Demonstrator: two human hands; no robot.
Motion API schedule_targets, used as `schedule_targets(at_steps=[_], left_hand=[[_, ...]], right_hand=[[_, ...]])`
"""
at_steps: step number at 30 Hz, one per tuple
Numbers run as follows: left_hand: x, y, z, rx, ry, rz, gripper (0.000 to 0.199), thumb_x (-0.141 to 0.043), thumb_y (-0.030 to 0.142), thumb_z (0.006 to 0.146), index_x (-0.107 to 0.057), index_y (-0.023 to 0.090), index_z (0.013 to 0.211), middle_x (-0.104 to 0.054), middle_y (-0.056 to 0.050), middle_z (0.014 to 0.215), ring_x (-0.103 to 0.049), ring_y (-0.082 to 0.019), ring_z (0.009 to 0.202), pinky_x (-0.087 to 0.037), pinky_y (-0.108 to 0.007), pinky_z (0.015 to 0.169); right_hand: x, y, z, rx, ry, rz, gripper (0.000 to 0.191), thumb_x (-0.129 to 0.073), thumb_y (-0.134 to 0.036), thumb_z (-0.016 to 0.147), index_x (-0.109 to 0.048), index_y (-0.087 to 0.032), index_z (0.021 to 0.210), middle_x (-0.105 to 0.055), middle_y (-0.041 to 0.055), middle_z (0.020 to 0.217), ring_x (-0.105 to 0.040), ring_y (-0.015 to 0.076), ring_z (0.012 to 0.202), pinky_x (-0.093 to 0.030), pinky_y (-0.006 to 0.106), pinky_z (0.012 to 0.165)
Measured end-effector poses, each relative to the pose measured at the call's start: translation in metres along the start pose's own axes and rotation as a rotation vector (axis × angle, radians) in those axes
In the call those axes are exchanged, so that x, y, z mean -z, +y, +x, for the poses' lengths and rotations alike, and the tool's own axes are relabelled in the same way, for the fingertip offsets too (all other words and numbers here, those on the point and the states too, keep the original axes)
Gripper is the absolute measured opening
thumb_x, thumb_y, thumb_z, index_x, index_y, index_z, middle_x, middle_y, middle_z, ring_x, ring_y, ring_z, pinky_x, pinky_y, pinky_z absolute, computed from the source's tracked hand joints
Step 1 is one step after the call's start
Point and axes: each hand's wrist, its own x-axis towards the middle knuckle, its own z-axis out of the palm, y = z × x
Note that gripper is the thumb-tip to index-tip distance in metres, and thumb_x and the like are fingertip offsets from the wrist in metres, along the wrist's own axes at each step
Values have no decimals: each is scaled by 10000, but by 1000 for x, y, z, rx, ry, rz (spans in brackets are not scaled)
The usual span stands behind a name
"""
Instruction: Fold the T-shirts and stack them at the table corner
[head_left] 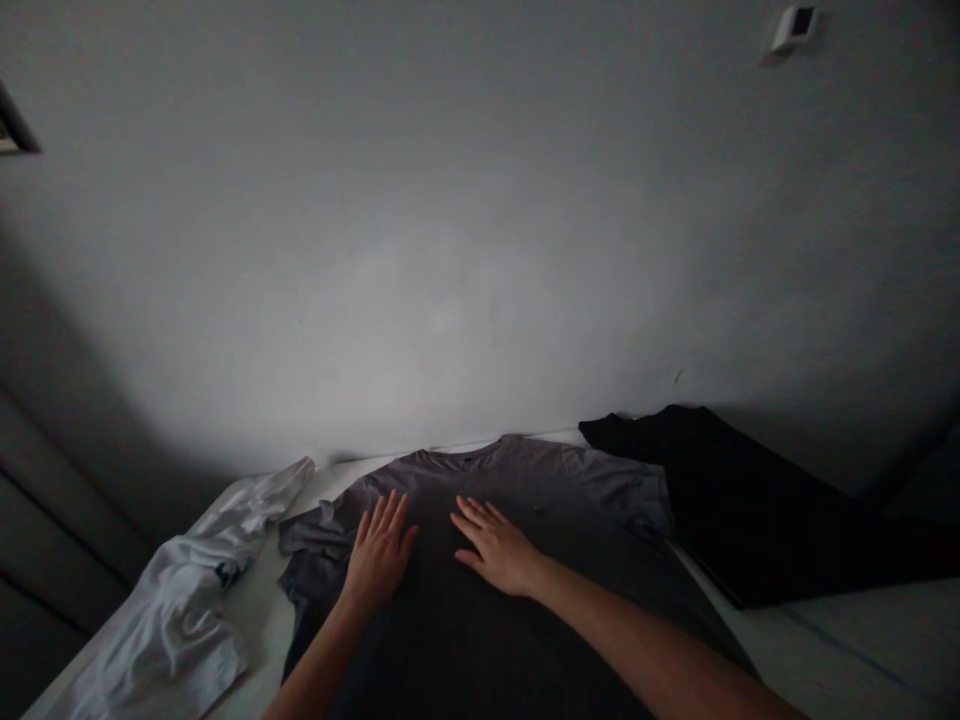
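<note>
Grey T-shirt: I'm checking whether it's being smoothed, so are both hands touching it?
Touching. The head view shows the left hand and right hand lying palm-down, fingers spread, flat on the grey T-shirt.

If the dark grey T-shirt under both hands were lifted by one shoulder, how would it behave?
The dark grey T-shirt would probably droop and fold on itself: its left sleeve already lies crumpled. It looks thin and light, lying flat on the white surface. Pushed by the flat left hand or right hand, it would likely bunch rather than slide whole.
</note>
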Motion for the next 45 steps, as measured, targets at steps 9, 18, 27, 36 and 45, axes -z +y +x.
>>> schedule_targets(at_steps=[9, 18, 27, 36, 45], left_hand=[[-26, -89, 40, 47, -175, 27, 516, -272, 398, 961, -332, 338, 1469, -331, -61, 1572, -339, -295, 1424, -342, -550, 1101], [11, 45, 54, 255, -140, 188, 586, -336, 398, 935, -415, 107, 1437, -428, -220, 1487, -367, -413, 1378, -222, -587, 1127], [23, 98, -107, -137, -124, -96, 566, -262, 414, 958, -338, 208, 1480, -332, -63, 1563, -298, -281, 1444, -287, -526, 1162], [52, -12, -273, -26, 42, 33, 526, -201, 405, 925, -528, 411, 1336, -557, -30, 1412, -396, -415, 1362, -309, -760, 1030], [69, 172, -251, -113, -12, -102, 543, -266, 164, 927, -366, 213, 1459, -454, -56, 1496, -386, -213, 1402, -422, -432, 1105]], right_hand=[[42, 138, 7, -345, -9, -172, 523, -327, -467, 1002, -348, -283, 1491, -257, 55, 1580, -218, 235, 1454, -191, 446, 1177], [34, 70, 3, -579, 209, -254, 564, -358, -355, 999, -382, -18, 1451, -230, 233, 1559, -196, 331, 1451, -178, 489, 1167], [-1, -25, -133, -452, 160, -112, 600, -326, -489, 987, -370, -157, 1485, -263, 125, 1573, -229, 283, 1450, -183, 476, 1177], [23, -25, -254, -774, 213, -315, 652, -335, -461, 967, -409, -22, 1443, -280, 227, 1541, -196, 389, 1442, -131, 584, 1159], [-30, -169, -227, -308, 109, 1, 497, -310, -324, 1010, -371, -205, 1488, -287, 89, 1562, -242, 261, 1446, -247, 492, 1176]])
